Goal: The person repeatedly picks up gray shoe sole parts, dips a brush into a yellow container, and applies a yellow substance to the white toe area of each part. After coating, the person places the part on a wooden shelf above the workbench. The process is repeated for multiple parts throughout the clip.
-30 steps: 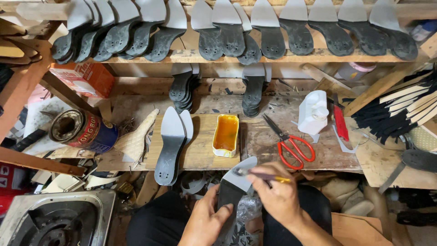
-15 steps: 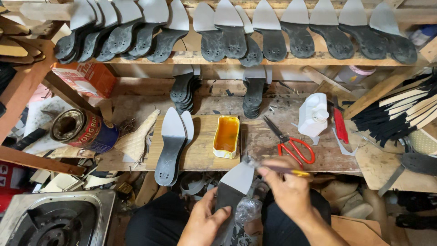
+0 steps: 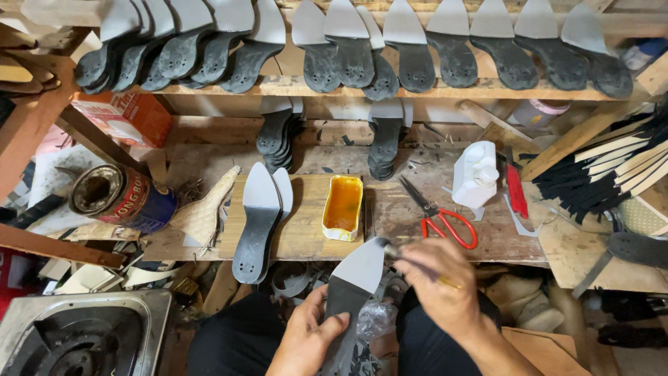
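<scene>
Risk was mostly glue going where it shouldn't. Left hand (image 3: 309, 334) gripped the insole (image 3: 351, 292) from below, thumb over its dark heel section and fingers wrapped behind, holding it tilted over the lap just in front of the bench edge (image 3: 487, 254). Right hand (image 3: 438, 285) was pinched shut on a thin brush (image 3: 390, 249), tip touching the grey toe end of the insole.

Failure modes as I judged them:
- Insole had no support under it, only the one-hand grip. Brush pressure near the tip could have flexed or rotated it, giving an uneven coat.
- Left thumb sat on the working face. A stroke running down the length could have reached it and smeared glue onto skin and the dark section.
- Yellow glue tub (image 3: 343, 207) stood open on the wooden board (image 3: 306, 230), close beside the finished insoles (image 3: 259, 223). A careless reach back to reload could have tipped it or dripped across them.
- Drips off the brush would have landed on the dark trousers (image 3: 243, 334) or the crumpled plastic (image 3: 376, 319) beneath.
- Red-handled scissors (image 3: 438, 212) lay just past the right hand, blades pointing away; low hazard, though easy to knock.
</scene>
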Available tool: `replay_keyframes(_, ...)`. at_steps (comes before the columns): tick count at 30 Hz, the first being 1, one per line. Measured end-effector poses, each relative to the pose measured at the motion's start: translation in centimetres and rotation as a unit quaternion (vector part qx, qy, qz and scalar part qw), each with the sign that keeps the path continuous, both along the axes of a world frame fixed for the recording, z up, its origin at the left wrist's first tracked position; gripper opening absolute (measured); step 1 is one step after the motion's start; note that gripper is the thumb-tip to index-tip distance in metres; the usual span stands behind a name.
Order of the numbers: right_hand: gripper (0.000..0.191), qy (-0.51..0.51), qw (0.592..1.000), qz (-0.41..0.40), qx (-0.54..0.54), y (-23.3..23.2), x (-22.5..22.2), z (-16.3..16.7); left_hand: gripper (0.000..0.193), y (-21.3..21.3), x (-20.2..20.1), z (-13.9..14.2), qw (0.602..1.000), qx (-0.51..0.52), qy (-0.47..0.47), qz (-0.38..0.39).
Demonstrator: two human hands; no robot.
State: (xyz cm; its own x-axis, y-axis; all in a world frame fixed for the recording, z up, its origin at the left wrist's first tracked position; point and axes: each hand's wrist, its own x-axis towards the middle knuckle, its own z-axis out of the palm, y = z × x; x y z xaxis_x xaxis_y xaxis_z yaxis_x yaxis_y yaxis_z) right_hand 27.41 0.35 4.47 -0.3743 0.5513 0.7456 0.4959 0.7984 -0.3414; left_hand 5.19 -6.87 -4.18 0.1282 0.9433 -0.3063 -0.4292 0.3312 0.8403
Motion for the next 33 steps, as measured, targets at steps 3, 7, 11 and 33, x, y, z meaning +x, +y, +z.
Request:
replay_keyframes(3, 0.022, -0.052, 0.997, 0.05, -0.024, -1.2, -0.8, -0.1, 0.049, 0.4, -0.2, -0.2, 0.999, 0.035, 0.028, 0.024)
replay_keyframes(7, 0.023, -0.002, 0.989, 0.1, -0.112, -1.8, -1.0, 0.1, 0.048, 0.4, -0.5, -0.4, 0.999, 0.026, 0.03, 0.019)
replay_keyframes(11, 0.022, 0.048, 0.994, 0.044, -0.091, -1.3, -1.0, 0.6, 0.049, 0.0, 0.1, -0.3, 0.998, 0.03, 0.055, 0.007)
replay_keyframes(33, 0.027, 0.058, 0.991, 0.052, -0.111, -1.5, 1.2, -3.2, 0.047, 0.9, -0.6, 0.4, 0.993, -0.006, -0.014, 0.12)
